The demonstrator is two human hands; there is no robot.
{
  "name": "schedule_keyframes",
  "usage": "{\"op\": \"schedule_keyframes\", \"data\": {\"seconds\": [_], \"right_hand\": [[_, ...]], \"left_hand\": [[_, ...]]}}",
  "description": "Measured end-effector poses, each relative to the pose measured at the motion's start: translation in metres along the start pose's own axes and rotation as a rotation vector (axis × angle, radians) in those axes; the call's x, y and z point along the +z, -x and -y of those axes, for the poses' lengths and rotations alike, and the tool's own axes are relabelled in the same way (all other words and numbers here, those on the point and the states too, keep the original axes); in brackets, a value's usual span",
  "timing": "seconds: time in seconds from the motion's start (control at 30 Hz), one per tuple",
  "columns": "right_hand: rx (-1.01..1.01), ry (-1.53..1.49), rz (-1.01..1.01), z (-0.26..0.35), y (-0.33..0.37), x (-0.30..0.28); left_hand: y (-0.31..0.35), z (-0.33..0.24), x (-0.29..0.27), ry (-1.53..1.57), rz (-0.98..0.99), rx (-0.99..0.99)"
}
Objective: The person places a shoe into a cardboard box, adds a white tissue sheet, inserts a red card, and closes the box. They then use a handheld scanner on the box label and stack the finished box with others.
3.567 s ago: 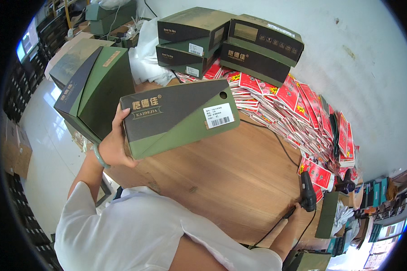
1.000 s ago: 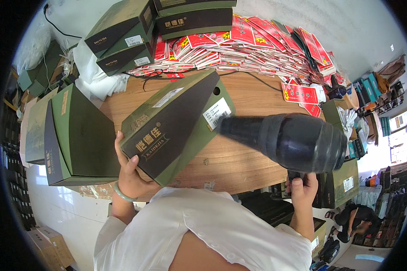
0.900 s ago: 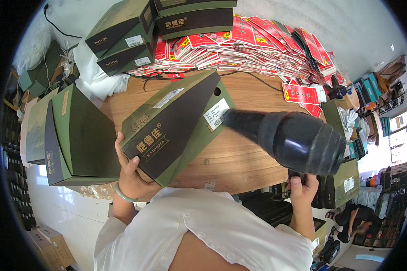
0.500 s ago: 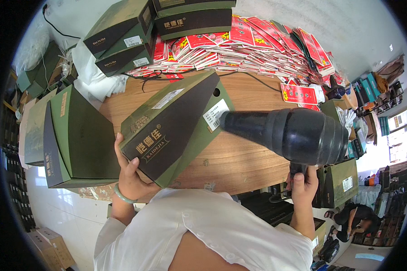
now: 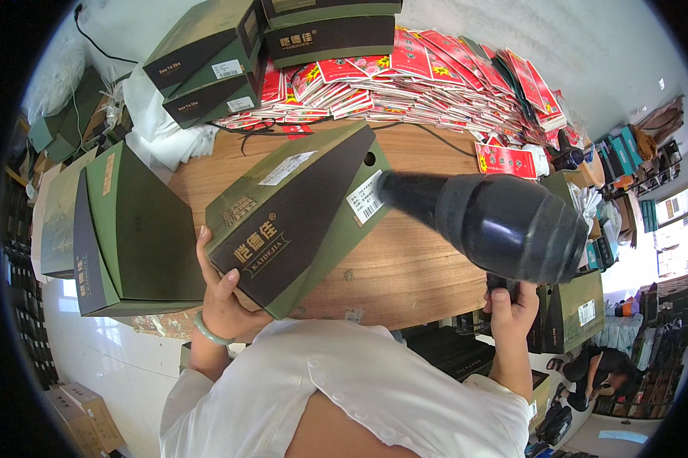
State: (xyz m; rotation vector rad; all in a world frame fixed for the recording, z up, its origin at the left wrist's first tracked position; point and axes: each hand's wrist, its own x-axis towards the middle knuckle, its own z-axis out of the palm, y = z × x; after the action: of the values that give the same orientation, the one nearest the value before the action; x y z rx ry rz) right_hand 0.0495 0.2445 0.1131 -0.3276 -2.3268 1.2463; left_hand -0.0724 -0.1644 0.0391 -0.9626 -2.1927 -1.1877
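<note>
Item: white shirt (image 5: 344, 389), nearest the lens. Item: left hand (image 5: 233, 301), fingers spread and grasping the near left end of a green-and-black shoebox (image 5: 283, 229), which lay tilted above the table (image 5: 405, 286) (whether its underside touched the wood could not be told). Item: right hand (image 5: 513, 311), fingers curled tightly round the handle of a black hair dryer (image 5: 512, 229). Its nozzle overlapped the right edge of a white label (image 5: 365, 200) on the box; contact was unclear.

Hazards, as judged: heat held too long in one place, if the dryer ran, might have curled the label or marked the card; a dip of the right wrist might have scraped it; a loose left grasp might have let the box slide.

Change: half a second earlier the dryer lay nearer level; now its nozzle sat slightly higher, baring more of the label's lower part. Box and left hand had barely shifted.

Farther: red packets (image 5: 435, 91), heaped; stacked boxes (image 5: 214, 57), behind.
</note>
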Motion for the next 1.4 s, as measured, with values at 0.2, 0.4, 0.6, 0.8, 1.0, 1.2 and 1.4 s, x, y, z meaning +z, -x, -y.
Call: {"op": "schedule_keyframes", "data": {"seconds": [0.2,0.4,0.6,0.8,1.0,1.2,1.4], "right_hand": [[-0.103,0.028,0.035,-0.008,-0.006,0.002],[-0.019,-0.095,0.045,0.006,-0.006,0.005],[0.160,-0.210,0.087,0.000,0.002,-0.003],[0.080,-0.195,0.127,0.004,0.002,-0.003],[0.028,-0.180,-0.010,0.011,-0.002,0.006],[0.064,-0.160,-0.034,0.003,0.003,0.001],[0.066,-0.189,-0.019,-0.007,0.014,-0.001]], "left_hand": [[0.001,-0.002,0.001,0.009,-0.007,-0.007],[0.005,-0.002,0.000,-0.022,-0.009,-0.023],[0.010,0.003,0.003,-0.026,-0.006,0.002],[0.006,0.000,0.002,-0.039,-0.014,0.009],[-0.004,-0.008,-0.001,-0.094,0.037,0.024],[-0.003,-0.006,0.001,-0.057,0.026,0.022],[0.002,-0.004,0.001,-0.079,0.013,0.006]]}}
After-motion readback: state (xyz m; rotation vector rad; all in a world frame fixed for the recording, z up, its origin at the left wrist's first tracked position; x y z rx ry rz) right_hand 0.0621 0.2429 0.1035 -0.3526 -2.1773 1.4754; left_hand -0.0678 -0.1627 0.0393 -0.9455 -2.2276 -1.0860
